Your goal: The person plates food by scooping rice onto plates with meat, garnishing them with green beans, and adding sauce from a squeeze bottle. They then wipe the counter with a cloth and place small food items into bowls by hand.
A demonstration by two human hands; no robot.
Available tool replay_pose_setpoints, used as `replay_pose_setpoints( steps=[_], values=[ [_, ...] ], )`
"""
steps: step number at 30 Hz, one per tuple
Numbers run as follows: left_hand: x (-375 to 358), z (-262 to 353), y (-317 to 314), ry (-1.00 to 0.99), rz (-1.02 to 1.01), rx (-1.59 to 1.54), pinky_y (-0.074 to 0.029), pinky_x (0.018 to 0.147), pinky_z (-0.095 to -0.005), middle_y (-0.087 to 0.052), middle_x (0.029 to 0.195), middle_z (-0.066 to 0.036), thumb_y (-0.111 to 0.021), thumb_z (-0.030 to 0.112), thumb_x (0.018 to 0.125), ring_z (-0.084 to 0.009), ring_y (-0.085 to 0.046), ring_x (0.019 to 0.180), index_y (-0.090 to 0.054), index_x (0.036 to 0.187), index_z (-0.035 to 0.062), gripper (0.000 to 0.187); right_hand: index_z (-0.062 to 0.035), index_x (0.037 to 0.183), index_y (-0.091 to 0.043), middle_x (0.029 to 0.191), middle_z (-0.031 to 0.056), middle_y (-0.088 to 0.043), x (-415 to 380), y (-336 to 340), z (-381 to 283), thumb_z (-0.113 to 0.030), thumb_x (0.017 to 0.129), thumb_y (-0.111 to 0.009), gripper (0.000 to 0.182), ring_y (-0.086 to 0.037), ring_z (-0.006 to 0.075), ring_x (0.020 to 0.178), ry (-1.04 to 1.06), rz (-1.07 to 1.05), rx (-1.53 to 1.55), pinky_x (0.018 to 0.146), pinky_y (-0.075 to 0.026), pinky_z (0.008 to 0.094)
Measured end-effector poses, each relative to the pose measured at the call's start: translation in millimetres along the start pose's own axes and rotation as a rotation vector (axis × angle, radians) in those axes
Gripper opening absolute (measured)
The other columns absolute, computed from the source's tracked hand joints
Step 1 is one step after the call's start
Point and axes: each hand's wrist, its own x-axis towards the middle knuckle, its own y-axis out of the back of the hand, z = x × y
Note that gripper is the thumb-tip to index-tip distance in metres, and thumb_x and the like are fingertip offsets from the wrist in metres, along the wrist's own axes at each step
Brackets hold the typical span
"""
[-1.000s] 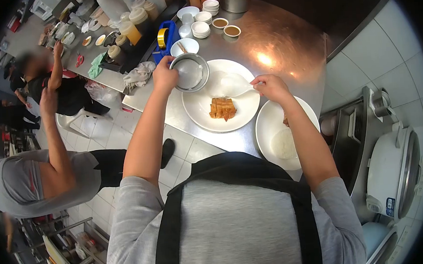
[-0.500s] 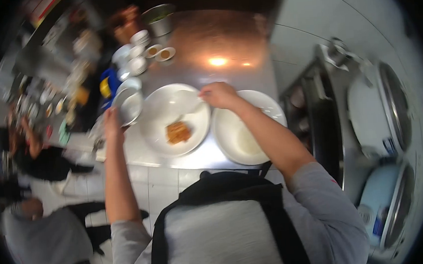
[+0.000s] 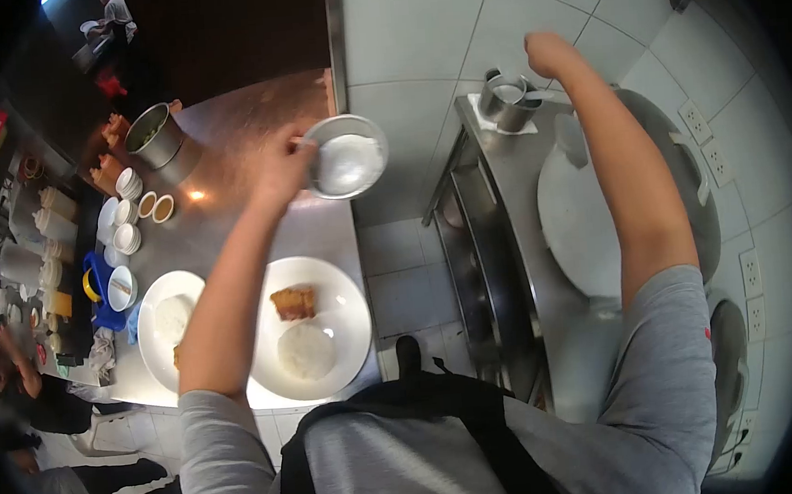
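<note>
My left hand [image 3: 282, 170] grips a round metal bowl [image 3: 347, 157] by its rim, over the right edge of the steel counter. The bowl's inside looks pale and shiny. My right hand [image 3: 551, 54] is closed and raised near the tiled wall, above metal cups [image 3: 507, 101]; whatever its fingers hold, if anything, is hidden. Below my left arm lie two white plates. The right plate [image 3: 349, 292] carries a rice mound [image 3: 307, 350] and a browned piece of food [image 3: 293, 303]. On the left plate [image 3: 156, 356] sits another rice mound [image 3: 173, 319], partly covered by my forearm.
Stacked small white bowls [image 3: 125, 211], sauce cups [image 3: 163, 208] and a metal pot [image 3: 155, 135] with green contents stand on the counter. To the right, a steel side table [image 3: 493, 185] holds a large white lidded container [image 3: 583, 225]. Other people are at the far left.
The view has turned right. My right hand has left the plate and risen toward the wall side. My left hand has carried the metal bowl from beside the left plate to beyond the right plate.
</note>
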Motion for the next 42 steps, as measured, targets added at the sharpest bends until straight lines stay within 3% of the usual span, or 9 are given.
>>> replay_pose_setpoints(
  steps=[3,12,17,23,30,32,35,38,42],
  values=[
    [27,17,-83,0.105,-0.019,-0.151,-0.05,0.044,-0.0305,-0.059,0.071,-0.008,-0.061,0.012,0.082,-0.0166,-0.058,0.058,-0.056,0.098,0.0051,0.018,-0.0029,0.102,-0.065,0.11,0.0181,-0.062,30,-23,34,-0.002,0.077,-0.05,0.029,-0.059,0.0333,0.103,-0.117,-0.139,-0.071,0.082,-0.049,0.0416],
    [119,40,-215,0.251,0.026,-0.379,-0.056,0.047,-0.0344,-0.059,0.076,-0.014,-0.058,0.006,0.078,-0.0229,-0.062,0.062,-0.047,0.099,0.0055,0.024,-0.0055,0.1,-0.067,0.111,0.0166,-0.062,97,-60,85,-0.003,0.074,-0.053,0.03,-0.06,0.0324,0.102,-0.266,-0.282,-0.065,0.083,-0.049,0.0414],
    [126,24,-230,0.269,-0.043,-0.51,-0.054,0.049,-0.0308,-0.051,0.079,-0.008,-0.057,0.006,0.083,-0.0174,-0.057,0.062,-0.044,0.102,0.007,0.024,-0.0096,0.106,-0.066,0.115,0.0122,-0.062,183,-166,140,-0.013,0.069,-0.067,0.037,-0.059,0.0287,0.105,-0.092,-0.667,-0.179,0.086,-0.048,0.0424],
    [146,6,-200,0.323,-0.089,-0.537,-0.054,0.053,-0.0287,-0.048,0.081,-0.007,-0.058,0.008,0.085,-0.0149,-0.056,0.065,-0.044,0.104,0.0077,0.024,-0.0116,0.108,-0.066,0.118,0.0115,-0.06,182,-195,109,-0.029,0.068,-0.076,0.046,-0.06,0.0293,0.102,-0.205,-1.096,-0.19,0.086,-0.049,0.0413],
    [171,11,-220,0.35,-0.155,-0.597,-0.052,0.049,-0.0263,-0.054,0.073,-0.007,-0.062,0.007,0.082,-0.0138,-0.058,0.063,-0.047,0.1,0.0053,0.024,-0.01,0.11,-0.065,0.112,0.0123,-0.062,173,-226,103,-0.038,0.067,-0.077,0.052,-0.062,0.0307,0.098,-0.138,-1.086,-0.311,0.083,-0.05,0.0418],
    [180,23,-238,0.334,-0.198,-0.563,-0.052,0.052,-0.0265,-0.054,0.072,-0.006,-0.062,0.009,0.083,-0.0136,-0.057,0.062,-0.046,0.101,0.0064,0.024,-0.0089,0.105,-0.067,0.105,0.011,-0.065,175,-193,97,-0.037,0.07,-0.076,0.046,-0.064,0.0281,0.091,-0.111,-1.066,-0.426,0.08,-0.051,0.0403],
    [205,31,-281,0.232,-0.192,-0.371,-0.051,0.052,-0.029,-0.057,0.071,-0.009,-0.066,0.013,0.079,-0.0168,-0.061,0.064,-0.047,0.099,0.007,0.028,-0.0066,0.092,-0.069,0.091,0.0068,-0.067,194,-170,119,-0.033,0.074,-0.074,0.033,-0.064,0.0221,0.078,-0.319,-1.215,-0.302,0.073,-0.052,0.0372],
    [219,50,-319,0.141,-0.121,-0.17,-0.051,0.06,-0.0354,-0.061,0.075,-0.014,-0.068,0.02,0.076,-0.0233,-0.064,0.072,-0.048,0.097,0.0082,0.031,-0.0092,0.092,-0.071,0.093,0.008,-0.068,166,-105,108,-0.026,0.08,-0.068,0.02,-0.064,0.0229,0.084,-0.16,-1.076,-0.382,0.075,-0.05,0.0369],
    [221,79,-345,0.175,-0.137,-0.034,-0.049,0.073,-0.0411,-0.064,0.083,-0.016,-0.068,0.027,0.076,-0.0303,-0.063,0.085,-0.05,0.097,0.0094,0.033,-0.0074,0.092,-0.07,0.087,0.008,-0.068,158,-71,131,-0.019,0.081,-0.065,0.016,-0.064,0.0206,0.077,-0.234,-0.97,-0.317,0.07,-0.051,0.0356]
  ],
)
